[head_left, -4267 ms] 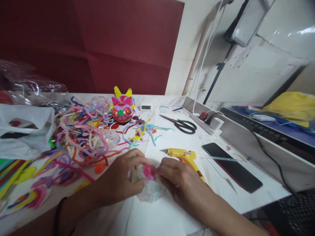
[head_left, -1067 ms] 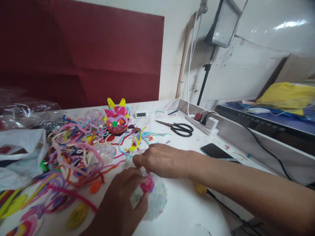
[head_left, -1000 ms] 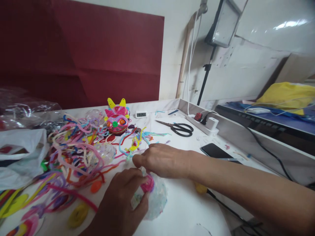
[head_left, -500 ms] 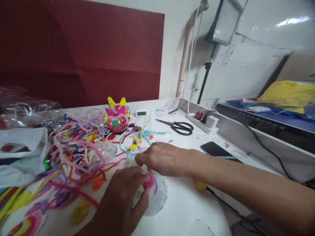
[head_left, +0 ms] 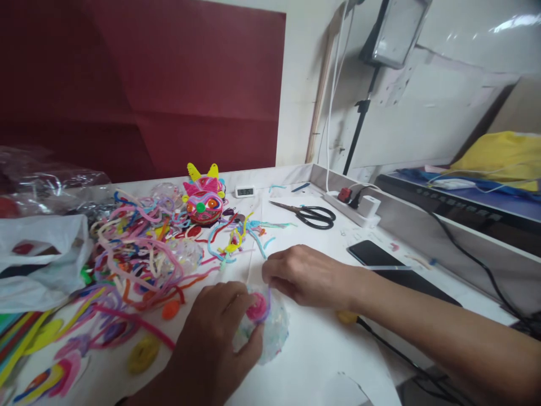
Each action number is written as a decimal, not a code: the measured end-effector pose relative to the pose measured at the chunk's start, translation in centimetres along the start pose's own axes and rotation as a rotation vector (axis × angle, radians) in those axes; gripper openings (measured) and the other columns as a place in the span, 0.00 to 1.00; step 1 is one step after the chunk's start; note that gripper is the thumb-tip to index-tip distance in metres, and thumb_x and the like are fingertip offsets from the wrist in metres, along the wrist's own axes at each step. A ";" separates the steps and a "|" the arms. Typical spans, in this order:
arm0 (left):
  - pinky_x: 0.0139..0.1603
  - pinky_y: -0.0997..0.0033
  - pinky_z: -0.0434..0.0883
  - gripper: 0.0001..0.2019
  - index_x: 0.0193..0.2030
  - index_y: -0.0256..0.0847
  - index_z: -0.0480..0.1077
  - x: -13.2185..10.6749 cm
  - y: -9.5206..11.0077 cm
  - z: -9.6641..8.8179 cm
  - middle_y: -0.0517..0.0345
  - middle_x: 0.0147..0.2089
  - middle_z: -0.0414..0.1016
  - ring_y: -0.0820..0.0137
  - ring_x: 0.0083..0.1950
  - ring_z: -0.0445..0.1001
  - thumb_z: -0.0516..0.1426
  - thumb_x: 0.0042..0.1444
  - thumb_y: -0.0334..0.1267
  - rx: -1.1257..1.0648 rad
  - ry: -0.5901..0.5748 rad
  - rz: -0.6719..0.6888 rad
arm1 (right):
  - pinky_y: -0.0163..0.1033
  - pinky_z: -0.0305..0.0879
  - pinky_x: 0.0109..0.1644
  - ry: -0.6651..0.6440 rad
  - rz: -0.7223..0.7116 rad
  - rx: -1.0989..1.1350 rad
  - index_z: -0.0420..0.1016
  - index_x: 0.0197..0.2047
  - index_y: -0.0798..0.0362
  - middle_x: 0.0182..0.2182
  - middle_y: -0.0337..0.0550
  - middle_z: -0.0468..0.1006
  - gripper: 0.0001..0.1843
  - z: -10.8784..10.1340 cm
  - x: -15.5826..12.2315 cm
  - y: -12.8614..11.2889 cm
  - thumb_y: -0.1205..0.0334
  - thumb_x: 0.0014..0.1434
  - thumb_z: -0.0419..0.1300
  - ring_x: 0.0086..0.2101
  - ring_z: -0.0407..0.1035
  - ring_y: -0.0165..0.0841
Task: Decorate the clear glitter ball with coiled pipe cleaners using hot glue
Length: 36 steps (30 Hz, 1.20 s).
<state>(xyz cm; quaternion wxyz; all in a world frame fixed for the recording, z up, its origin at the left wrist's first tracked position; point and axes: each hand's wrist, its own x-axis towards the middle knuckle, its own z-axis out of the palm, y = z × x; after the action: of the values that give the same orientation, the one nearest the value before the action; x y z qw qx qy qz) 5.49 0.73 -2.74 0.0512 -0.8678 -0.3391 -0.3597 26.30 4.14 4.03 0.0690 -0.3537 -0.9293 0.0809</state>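
Observation:
My left hand [head_left: 215, 332] is closed, its thumb and fingers around a pink pipe-cleaner coil [head_left: 256, 307]. A purple pipe cleaner [head_left: 267, 301] curves along the coil's right edge and runs up toward my right hand [head_left: 296, 273]. The right fingers are pinched together at its upper end; the exact grip is hidden. Beneath both hands sits a clear, rounded plastic piece [head_left: 276, 338] with a speckled look. Farther back stands a colourful animal head [head_left: 204, 200] with yellow ears and a green nose.
Tangled pipe cleaners [head_left: 135, 248] cover the left side beside a white plastic bag [head_left: 42, 259]. Black-handled scissors [head_left: 315, 216], a small digital clock [head_left: 244, 192], a phone [head_left: 372, 252] and a power strip [head_left: 353, 211] lie behind and right. A yellow-handled corded tool [head_left: 347, 317] is under my right forearm.
My right hand has shifted right, away from the left fingers. The purple pipe cleaner, earlier trailing down at the right, now bends up along the pink coil's edge.

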 end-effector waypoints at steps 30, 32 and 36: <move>0.41 0.65 0.71 0.15 0.47 0.44 0.68 -0.4 0.1 -0.1 0.54 0.41 0.67 0.65 0.41 0.70 0.51 0.56 0.25 -0.134 -0.089 -0.065 | 0.34 0.62 0.38 0.207 -0.043 0.169 0.77 0.39 0.58 0.34 0.44 0.79 0.09 2.6 0.1 1.0 0.76 0.59 0.58 0.34 0.72 0.32; 0.41 0.67 0.72 0.16 0.48 0.44 0.67 -0.4 0.0 0.0 0.53 0.45 0.65 0.66 0.42 0.70 0.51 0.56 0.24 -0.143 -0.094 -0.050 | 0.35 0.62 0.38 0.213 -0.049 0.169 0.77 0.40 0.58 0.34 0.45 0.79 0.08 2.6 0.2 1.0 0.76 0.60 0.58 0.35 0.72 0.33; 0.45 0.70 0.71 0.16 0.48 0.44 0.66 -0.2 -0.2 0.0 0.53 0.49 0.64 0.68 0.46 0.70 0.50 0.57 0.22 -0.177 -0.099 -0.033 | 0.35 0.63 0.39 0.215 -0.060 0.165 0.77 0.40 0.57 0.35 0.45 0.80 0.08 2.6 0.2 0.9 0.75 0.61 0.58 0.36 0.73 0.33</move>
<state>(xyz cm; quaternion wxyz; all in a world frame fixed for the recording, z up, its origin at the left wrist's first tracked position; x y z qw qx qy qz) 5.25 0.73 -2.92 -0.0485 -0.8799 -0.3222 -0.3459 26.27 4.72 1.33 0.1995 -0.3253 -0.9169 0.1167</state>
